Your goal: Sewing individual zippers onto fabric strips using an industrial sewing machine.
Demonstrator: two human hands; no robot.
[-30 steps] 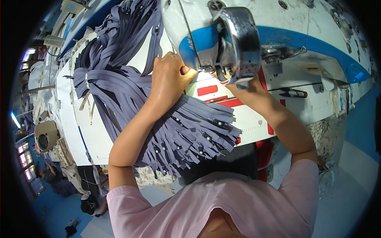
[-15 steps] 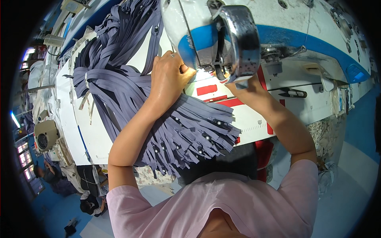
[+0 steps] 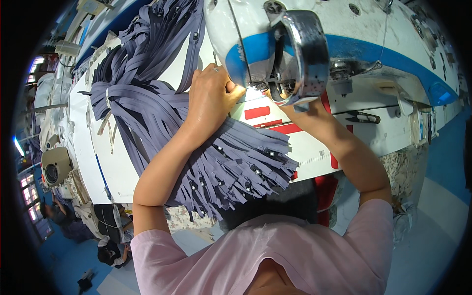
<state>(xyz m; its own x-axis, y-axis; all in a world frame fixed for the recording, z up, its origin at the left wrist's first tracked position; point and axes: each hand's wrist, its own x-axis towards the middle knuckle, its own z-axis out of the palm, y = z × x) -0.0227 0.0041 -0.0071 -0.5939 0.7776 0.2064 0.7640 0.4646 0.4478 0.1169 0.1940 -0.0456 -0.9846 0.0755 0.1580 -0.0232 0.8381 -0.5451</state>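
Note:
My left hand (image 3: 210, 96) is closed, thumb and fingertips pinched together just left of the needle area of a white and blue sewing machine (image 3: 260, 46). Whatever lies in that pinch is too small to make out. One grey-purple zipper (image 3: 193, 54) with a dark slider hangs down close behind its knuckles. My right hand (image 3: 307, 117) reaches in under the machine head from the right, its fingers hidden behind the shiny metal lever cover (image 3: 313, 54). Below my left wrist spreads a big tied bundle of grey-purple zippers (image 3: 221, 147), the sliders near their loose ends.
A pair of black thread snips (image 3: 364, 117) lies on the white machine table (image 3: 314, 160), right of my right forearm. Red tape strips (image 3: 257, 113) mark the surface. A blue stick-like thing (image 3: 104, 179) lies at the left edge. Two people sit far off at lower left.
The view has shifted a little, so the machine head appears slightly farther right and lower. My left hand is marginally farther right, still pinched; the zipper bundle stays in place.

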